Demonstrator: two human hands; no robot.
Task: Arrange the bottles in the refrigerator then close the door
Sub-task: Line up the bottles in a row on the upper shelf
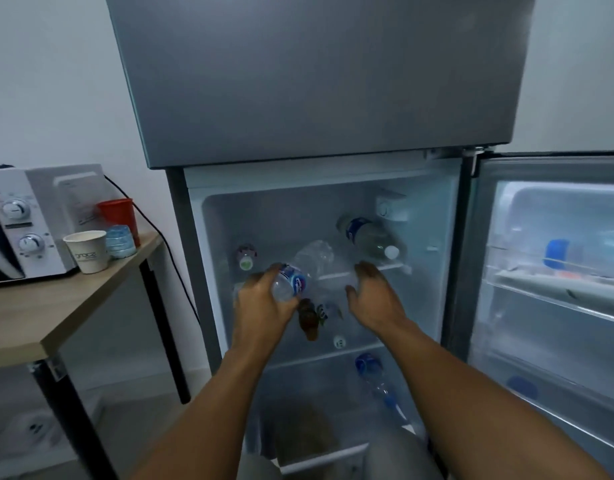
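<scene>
The grey refrigerator (319, 81) has its lower door (555, 271) swung open to the right. My left hand (264, 303) grips a clear water bottle with a blue label (293, 280) at the front of the upper shelf. My right hand (374, 296) is beside it with fingers spread at the shelf edge, holding nothing. On that shelf lie a crumpled clear bottle (316, 254), a blue-labelled bottle with a white cap (367, 237) and a small bottle at the left (246, 258). A dark bottle (307, 320) lies on the shelf below, and a blue-capped bottle (374, 375) lower still.
A wooden table (56, 306) at the left carries a white microwave (24, 223), a paper cup (87, 251), a red cup (120, 213) and a small blue-tinted bottle (120, 242). A black cable hangs between table and fridge. The door racks hold a blue-capped bottle (558, 252).
</scene>
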